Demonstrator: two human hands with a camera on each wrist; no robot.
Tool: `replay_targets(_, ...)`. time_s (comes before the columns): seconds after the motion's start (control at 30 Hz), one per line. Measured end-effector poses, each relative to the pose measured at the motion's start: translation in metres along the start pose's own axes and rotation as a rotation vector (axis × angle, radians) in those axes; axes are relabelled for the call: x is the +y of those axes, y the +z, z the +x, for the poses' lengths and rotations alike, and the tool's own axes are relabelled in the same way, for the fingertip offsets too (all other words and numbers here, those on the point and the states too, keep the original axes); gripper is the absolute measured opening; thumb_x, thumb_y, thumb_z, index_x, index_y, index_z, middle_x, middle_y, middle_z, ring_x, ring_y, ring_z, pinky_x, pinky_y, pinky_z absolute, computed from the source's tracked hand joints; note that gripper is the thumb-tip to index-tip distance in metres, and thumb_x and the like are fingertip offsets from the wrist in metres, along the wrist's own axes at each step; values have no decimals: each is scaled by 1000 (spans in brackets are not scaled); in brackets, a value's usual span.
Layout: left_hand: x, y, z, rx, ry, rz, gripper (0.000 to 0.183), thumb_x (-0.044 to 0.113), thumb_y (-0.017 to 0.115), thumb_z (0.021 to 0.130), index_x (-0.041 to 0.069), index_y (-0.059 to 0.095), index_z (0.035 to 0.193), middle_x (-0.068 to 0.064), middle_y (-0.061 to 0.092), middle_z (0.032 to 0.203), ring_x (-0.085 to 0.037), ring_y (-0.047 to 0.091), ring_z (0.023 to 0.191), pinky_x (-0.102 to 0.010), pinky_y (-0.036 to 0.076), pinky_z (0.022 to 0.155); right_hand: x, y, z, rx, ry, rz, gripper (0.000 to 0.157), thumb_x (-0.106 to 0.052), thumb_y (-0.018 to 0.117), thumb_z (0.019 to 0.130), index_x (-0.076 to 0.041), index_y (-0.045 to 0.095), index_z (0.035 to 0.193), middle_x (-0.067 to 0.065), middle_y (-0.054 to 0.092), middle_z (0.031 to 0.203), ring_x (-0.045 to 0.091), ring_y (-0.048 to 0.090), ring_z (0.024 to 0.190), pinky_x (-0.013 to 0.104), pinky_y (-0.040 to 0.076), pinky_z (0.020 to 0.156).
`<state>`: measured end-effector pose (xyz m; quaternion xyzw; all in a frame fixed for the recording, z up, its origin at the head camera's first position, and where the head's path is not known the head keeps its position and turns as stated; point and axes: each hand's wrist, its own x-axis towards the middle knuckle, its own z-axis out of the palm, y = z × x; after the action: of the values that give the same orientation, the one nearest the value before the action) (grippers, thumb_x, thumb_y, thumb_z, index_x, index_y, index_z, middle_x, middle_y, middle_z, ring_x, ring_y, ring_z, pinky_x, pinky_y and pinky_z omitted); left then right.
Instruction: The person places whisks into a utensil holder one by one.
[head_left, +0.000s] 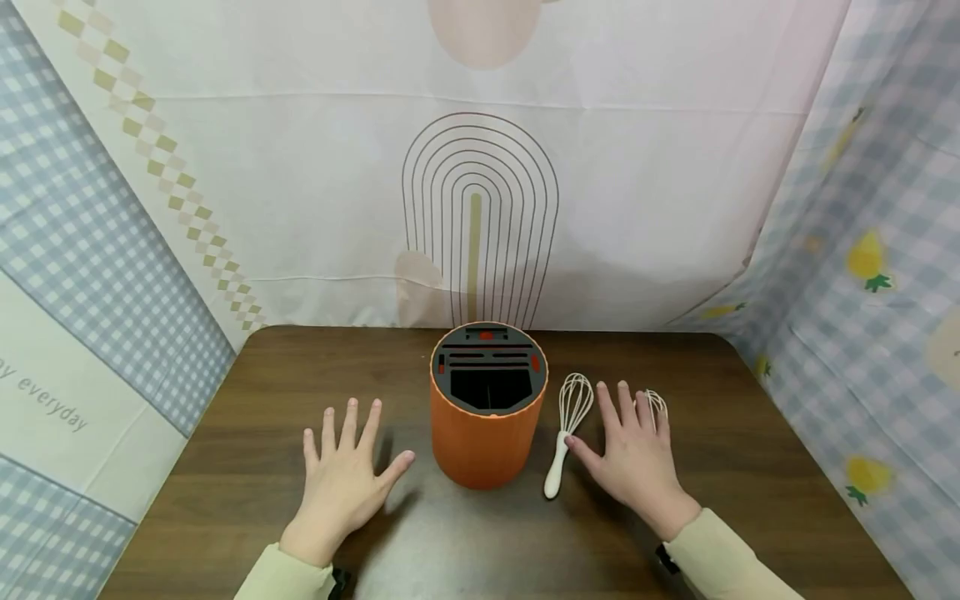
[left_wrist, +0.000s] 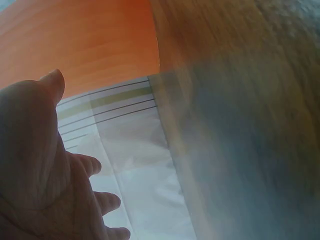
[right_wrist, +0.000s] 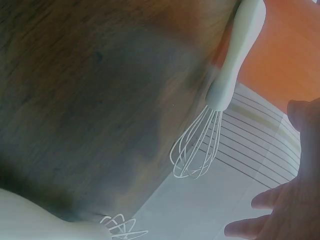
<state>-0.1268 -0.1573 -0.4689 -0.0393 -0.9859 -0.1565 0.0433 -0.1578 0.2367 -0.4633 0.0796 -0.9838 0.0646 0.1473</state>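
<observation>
Probably for reach, white wire whisks [right_wrist: 225,87] [right_wrist: 42,220] lie right of the orange cylindrical holder [head_left: 483,450]. Left hand [head_left: 341,487] and right hand [head_left: 636,458] flank it, fingers apart.

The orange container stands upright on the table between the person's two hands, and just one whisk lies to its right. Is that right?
Not quite: there are two whisks, not one. The right wrist view shows both: one whisk nearer the container and a second whisk at the picture's lower left. The orange container does stand upright on the table between the left hand and the right hand.
</observation>
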Motion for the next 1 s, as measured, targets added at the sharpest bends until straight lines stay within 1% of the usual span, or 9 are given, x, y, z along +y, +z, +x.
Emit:
replay_targets(0.1,-1,-1,-1,-5,-3,2,93,80,30,85,24,10,157,-18,5,160,-47,-4,142,-69,-7,106,-1,0,0,-1,1,6,96,-75,51,82,-11,32,152,25,29,151,48,23,137,68,16,106)
replay_targets(0.23,-1,-2,-2,-12,-6,-5,94,81,28,85,24,9,157,-18,5,160,-47,-4,142,-69,-8,106,-1,-1,1,4,-3,18,96,-74,51,82,-10,33,151,26,30,150,49,24,136,69,18,105)
replay_targets(0.4,-2,-3,-2,-13,-5,-29,92,79,31,86,25,8,157,-18,6,160,-47,-3,142,-69,-6,106,-3,-3,2,-11,-1,59,98,-75,50,83,-9,29,152,26,29,151,50,25,135,69,21,103)
replay_targets(0.5,-1,-3,-2,-16,-5,-74,90,76,34,88,25,7,157,-17,8,160,-47,-1,142,-69,-3,106,-5,-4,3,-23,6,108,99,-74,50,83,-9,27,153,26,30,150,51,29,133,69,24,102)
replay_targets(0.6,2,-4,0,-22,-1,-149,89,75,35,89,26,6,157,-16,11,160,-46,2,143,-67,0,108,-6,-5,4,-33,24,184,98,-74,50,83,-7,28,152,26,34,148,50,35,130,67,29,101)
replay_targets(0.7,6,-6,2,-13,8,-243,86,73,37,90,28,7,157,-13,14,160,-42,8,143,-65,5,110,-6,-6,6,-52,57,277,98,-74,50,83,-5,30,151,25,37,146,48,36,130,64,30,102)
replay_targets(0.77,9,-8,3,0,21,-320,84,69,40,91,28,8,157,-10,16,160,-39,12,144,-62,9,111,-7,-7,7,-69,84,339,98,-73,50,83,-4,31,150,24,38,146,46,36,131,62,29,103)
replay_targets(0.87,15,-12,4,32,50,-441,78,62,45,94,30,11,156,-6,20,159,-35,19,143,-58,19,111,-7,-8,8,-96,131,419,97,-72,52,84,-2,33,148,23,42,143,42,39,130,59,33,102)
replay_targets(1.0,23,-15,5,68,93,-594,70,51,49,97,34,14,155,-2,26,157,-28,27,141,-56,27,109,-8,-9,10,-151,213,511,91,-68,55,86,-2,35,145,21,48,137,38,49,122,55,42,96)
